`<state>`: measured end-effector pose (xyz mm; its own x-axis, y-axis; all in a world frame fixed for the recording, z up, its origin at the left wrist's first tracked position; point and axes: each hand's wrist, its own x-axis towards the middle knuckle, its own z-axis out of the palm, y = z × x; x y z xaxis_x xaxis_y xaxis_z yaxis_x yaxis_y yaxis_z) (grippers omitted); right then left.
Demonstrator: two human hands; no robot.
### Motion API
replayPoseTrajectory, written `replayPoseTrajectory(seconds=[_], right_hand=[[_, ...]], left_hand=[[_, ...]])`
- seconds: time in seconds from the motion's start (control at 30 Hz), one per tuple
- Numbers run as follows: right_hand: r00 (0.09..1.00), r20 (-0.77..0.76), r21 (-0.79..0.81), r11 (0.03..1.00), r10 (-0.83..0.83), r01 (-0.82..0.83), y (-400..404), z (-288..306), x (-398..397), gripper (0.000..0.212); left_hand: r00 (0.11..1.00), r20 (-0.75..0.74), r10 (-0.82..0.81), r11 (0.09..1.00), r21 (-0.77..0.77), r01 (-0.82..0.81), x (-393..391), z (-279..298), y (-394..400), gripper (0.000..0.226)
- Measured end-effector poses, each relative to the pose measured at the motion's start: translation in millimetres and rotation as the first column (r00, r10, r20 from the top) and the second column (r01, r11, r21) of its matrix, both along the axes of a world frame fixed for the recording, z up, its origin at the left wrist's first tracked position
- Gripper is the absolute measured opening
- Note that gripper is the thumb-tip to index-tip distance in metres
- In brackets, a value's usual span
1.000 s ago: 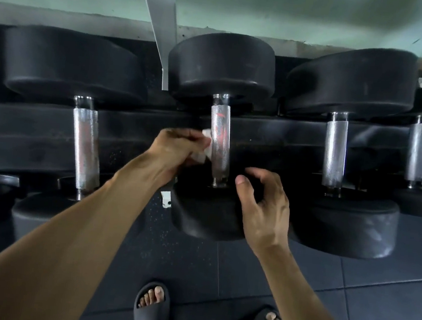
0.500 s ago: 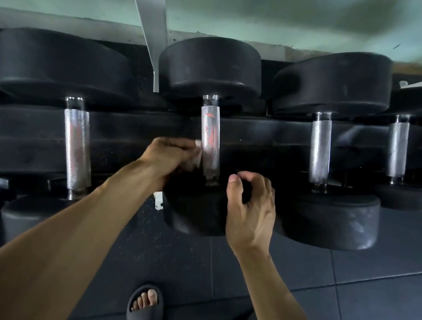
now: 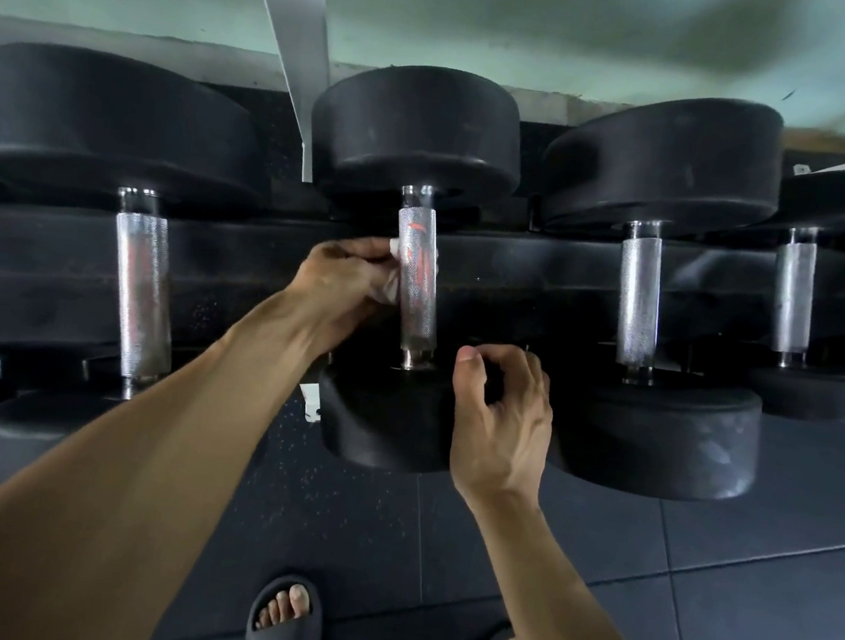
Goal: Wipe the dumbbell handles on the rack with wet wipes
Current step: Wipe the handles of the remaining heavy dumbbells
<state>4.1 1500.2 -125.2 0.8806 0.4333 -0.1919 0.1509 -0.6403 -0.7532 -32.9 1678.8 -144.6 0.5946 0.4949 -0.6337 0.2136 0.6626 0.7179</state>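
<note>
The left hand (image 3: 346,286) pinched a white wet wipe (image 3: 391,286) against the left side of the knurled steel handle (image 3: 416,278) of the middle dumbbell, which lay on the black rack (image 3: 55,258). The right hand (image 3: 503,420) hovered near the lower weight head (image 3: 385,419), its fingers loosely curled and holding nothing. The dumbbell looked heavy and stiff, the wipe soft and thin; wrapping the wipe around the rough handle would probably work best.

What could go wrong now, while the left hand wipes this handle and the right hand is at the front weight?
1. The wet wipe is bunched in the left hand and meets only the left side of the handle, so the far side may stay dirty.
2. The right hand curls at the edge of the front weight; if the dumbbell rolls, fingers might be pinched, or it might fall toward the sandalled foot.
</note>
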Motion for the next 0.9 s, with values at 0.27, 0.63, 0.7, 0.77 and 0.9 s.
replayPoseTrajectory(seconds=[0.27,0.63,0.7,0.77,0.9], right_hand=[[1.000,0.010,-0.017,1.000,0.000,0.000,0.6,0.6,-0.2,0.044],[1.000,0.009,0.005,1.000,-0.018,0.018,0.3,-1.2,0.0,0.044],[1.000,0.004,0.012,1.000,-0.019,0.019,-0.7,-2.6,0.7,0.049],[1.000,0.028,0.021,1.000,-0.012,0.011,-0.8,-4.4,0.9,0.054],[1.000,0.003,0.028,0.999,-0.020,0.020,-0.9,-4.3,1.7,0.055]], left_hand=[[0.901,-0.371,-0.224,0.856,0.367,0.364,-31.4,11.9,-19.4,0.011],[0.923,-0.368,-0.107,0.866,0.422,0.269,-27.8,23.8,-30.6,0.009],[0.955,-0.274,0.117,0.888,0.459,0.023,-7.9,31.0,-23.3,0.012],[0.930,-0.192,0.314,0.859,0.474,-0.192,17.3,35.4,-8.0,0.015],[0.925,-0.254,0.283,0.854,0.506,-0.123,17.1,32.0,-17.0,0.014]])
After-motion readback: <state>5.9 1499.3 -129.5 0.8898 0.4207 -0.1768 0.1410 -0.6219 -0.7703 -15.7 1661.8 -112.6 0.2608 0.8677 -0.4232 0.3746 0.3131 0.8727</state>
